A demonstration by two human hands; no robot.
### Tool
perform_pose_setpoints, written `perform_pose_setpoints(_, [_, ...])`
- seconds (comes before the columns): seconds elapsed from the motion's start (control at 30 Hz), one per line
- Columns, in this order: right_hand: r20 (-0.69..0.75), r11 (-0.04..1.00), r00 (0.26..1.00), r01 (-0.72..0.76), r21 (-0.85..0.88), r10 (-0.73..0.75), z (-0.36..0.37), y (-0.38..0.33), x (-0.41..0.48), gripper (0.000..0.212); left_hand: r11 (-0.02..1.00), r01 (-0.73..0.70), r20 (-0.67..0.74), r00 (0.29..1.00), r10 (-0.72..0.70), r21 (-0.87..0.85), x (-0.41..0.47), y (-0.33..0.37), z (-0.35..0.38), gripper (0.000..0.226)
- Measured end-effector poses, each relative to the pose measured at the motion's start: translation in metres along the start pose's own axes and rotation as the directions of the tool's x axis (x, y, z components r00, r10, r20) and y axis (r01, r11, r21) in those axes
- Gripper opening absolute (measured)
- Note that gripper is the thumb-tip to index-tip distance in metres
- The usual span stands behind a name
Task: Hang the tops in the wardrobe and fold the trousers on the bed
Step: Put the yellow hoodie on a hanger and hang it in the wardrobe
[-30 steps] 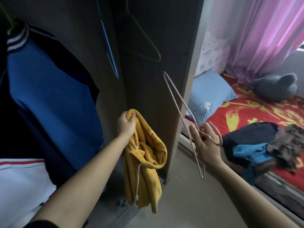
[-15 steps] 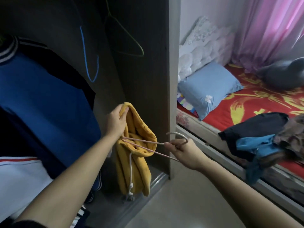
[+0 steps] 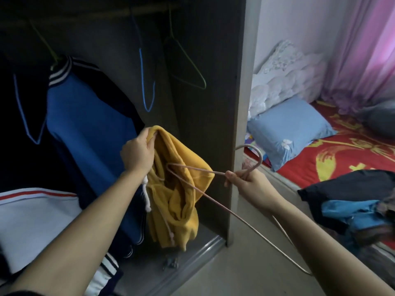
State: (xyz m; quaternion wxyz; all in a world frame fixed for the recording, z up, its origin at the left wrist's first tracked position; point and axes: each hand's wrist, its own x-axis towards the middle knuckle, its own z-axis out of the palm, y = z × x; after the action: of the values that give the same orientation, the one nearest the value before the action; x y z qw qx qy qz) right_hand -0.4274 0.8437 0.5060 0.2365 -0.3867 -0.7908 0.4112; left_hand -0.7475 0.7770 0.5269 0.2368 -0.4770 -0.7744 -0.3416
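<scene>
The wardrobe [image 3: 213,103] is dark wood-grain board with a rail across the top, and the bed [image 3: 342,159] beside it has a glossy red-and-gold cover. A smooth blue jacket [image 3: 89,129] with a striped ribbed collar already hangs inside. A dark, rumpled clothes pile [image 3: 352,199] (probably the trousers, though I cannot tell) lies on the bed, not yet folded. The yellow hoodie [image 3: 181,189], thick and fleecy, hangs bunched in front of the open wardrobe. The left hand [image 3: 137,152] holds it up with fingers closed on a fold at its top. The pink wire hanger [image 3: 260,157] is thin, stiff and triangular. The right hand [image 3: 250,182] is wrapped firmly round its neck just below the hook, and its far corner points into the hoodie's neck opening. The main risk, as I judge it, is that the corner snags the hood lining or slides between the wrong layers, because the cloth is bunched and the opening hard to see. The white drawstring [image 3: 146,195] dangles free and could loop round the wire. Heavy fleece on slick wire could also slide off one shoulder.
</scene>
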Motion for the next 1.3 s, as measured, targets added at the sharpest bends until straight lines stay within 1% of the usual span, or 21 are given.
perform_pose_setpoints(0.07, [-0.058, 1.0, 0.998, -0.022, -0.02, 0.021, 0.004, -0.006, 0.002, 0.04, 1.0, -0.017, -0.005, 1.0, 0.017, -0.015, -0.005, 0.008, 0.0, 0.034])
perform_pose_setpoints(0.1, [-0.049, 0.999, 0.998, -0.033, -0.025, 0.032, 0.007, -0.01, 0.005, 0.041, 0.998, -0.036, 0.003, 0.999, 0.037, -0.054, -0.008, 0.015, 0.0, 0.034])
perform_pose_setpoints(0.2, [0.097, 0.996, 0.992, -0.085, 0.034, 0.081, 0.025, -0.022, 0.015, 0.04, 0.953, -0.156, 0.06, 0.982, 0.177, -0.259, -0.018, 0.043, 0.003, 0.029])
perform_pose_setpoints(0.27, [0.188, 0.988, 0.974, -0.14, 0.067, 0.125, 0.039, -0.024, 0.021, 0.038, 0.911, -0.212, 0.055, 0.968, 0.247, -0.354, -0.019, 0.056, 0.003, 0.026])
perform_pose_setpoints(0.33, [0.237, 0.975, 0.954, -0.206, 0.086, 0.181, 0.043, -0.019, 0.024, 0.039, 0.901, -0.261, -0.004, 0.961, 0.277, -0.346, -0.013, 0.059, -0.002, 0.027])
perform_pose_setpoints(0.4, [0.276, 0.96, 0.936, -0.256, 0.11, 0.218, 0.034, -0.017, 0.022, 0.039, 0.931, -0.284, -0.046, 0.959, 0.281, -0.23, -0.004, 0.049, -0.008, 0.028])
perform_pose_setpoints(0.5, [0.238, 0.977, 0.957, -0.193, 0.086, 0.168, 0.007, -0.018, 0.023, 0.04, 0.976, -0.213, -0.002, 0.977, 0.213, -0.047, 0.0, 0.02, -0.017, 0.031])
perform_pose_setpoints(0.53, [0.222, 0.98, 0.966, -0.162, 0.115, 0.133, -0.002, -0.019, 0.023, 0.04, 0.981, -0.193, 0.015, 0.981, 0.193, -0.019, -0.002, 0.013, -0.018, 0.033])
perform_pose_setpoints(0.6, [0.247, 0.964, 0.965, -0.144, 0.223, 0.087, -0.016, -0.025, 0.025, 0.038, 0.989, -0.145, 0.055, 0.988, 0.145, -0.005, -0.008, 0.004, -0.019, 0.037])
perform_pose_setpoints(0.63, [0.272, 0.958, 0.959, -0.147, 0.245, 0.077, -0.019, -0.027, 0.026, 0.038, 0.994, -0.111, 0.075, 0.991, 0.112, -0.02, -0.01, 0.003, -0.018, 0.038])
perform_pose_setpoints(0.7, [0.322, 0.971, 0.944, -0.138, 0.196, 0.069, -0.017, -0.029, 0.028, 0.039, 0.994, -0.044, 0.11, 0.992, 0.055, -0.102, -0.013, 0.009, -0.017, 0.039])
perform_pose_setpoints(0.77, [0.356, 0.988, 0.931, -0.12, 0.097, 0.078, -0.001, -0.031, 0.03, 0.04, 0.962, 0.015, 0.164, 0.986, 0.032, -0.274, -0.016, 0.021, -0.014, 0.036])
perform_pose_setpoints(0.83, [0.363, 0.994, 0.926, -0.113, -0.006, 0.107, 0.026, -0.027, 0.031, 0.04, 0.894, 0.039, 0.239, 0.968, 0.077, -0.447, -0.018, 0.035, -0.014, 0.033])
perform_pose_setpoints(0.87, [0.367, 0.992, 0.922, -0.118, -0.039, 0.124, 0.04, -0.025, 0.032, 0.039, 0.872, 0.023, 0.264, 0.957, 0.122, -0.489, -0.018, 0.042, -0.014, 0.032])
perform_pose_setpoints(0.97, [0.377, 0.989, 0.914, -0.138, -0.053, 0.148, 0.066, -0.018, 0.032, 0.035, 0.873, -0.112, 0.249, 0.934, 0.255, -0.474, -0.016, 0.047, -0.009, 0.031])
perform_pose_setpoints(1.0, [0.364, 0.989, 0.92, -0.13, -0.073, 0.148, 0.064, -0.017, 0.033, 0.035, 0.882, -0.139, 0.234, 0.935, 0.267, -0.45, -0.014, 0.044, -0.007, 0.032])
perform_pose_setpoints(1.03, [0.345, 0.989, 0.928, -0.109, -0.104, 0.139, 0.059, -0.017, 0.033, 0.036, 0.89, -0.13, 0.231, 0.94, 0.251, -0.436, -0.013, 0.038, -0.005, 0.032])
perform_pose_setpoints(1.1, [0.305, 0.984, 0.945, -0.07, -0.164, 0.118, 0.039, -0.02, 0.033, 0.036, 0.89, -0.012, 0.281, 0.947, 0.157, -0.456, -0.013, 0.024, -0.003, 0.028])
perform_pose_setpoints(1.17, [0.273, 0.988, 0.955, -0.079, -0.132, 0.113, 0.016, -0.027, 0.031, 0.038, 0.876, 0.115, 0.353, 0.933, 0.067, -0.469, -0.016, 0.011, -0.001, 0.03])
perform_pose_setpoints(1.23, [0.287, 0.993, 0.952, -0.09, -0.076, 0.108, -0.006, -0.032, 0.028, 0.037, 0.863, 0.188, 0.401, 0.916, 0.019, -0.469, -0.018, 0.004, 0.0, 0.032])
perform_pose_setpoints(1.3, [0.335, 0.992, 0.934, -0.114, -0.056, 0.127, -0.02, -0.034, 0.028, 0.037, 0.839, 0.233, 0.441, 0.897, 0.009, -0.492, -0.021, 0.005, -0.001, 0.028])
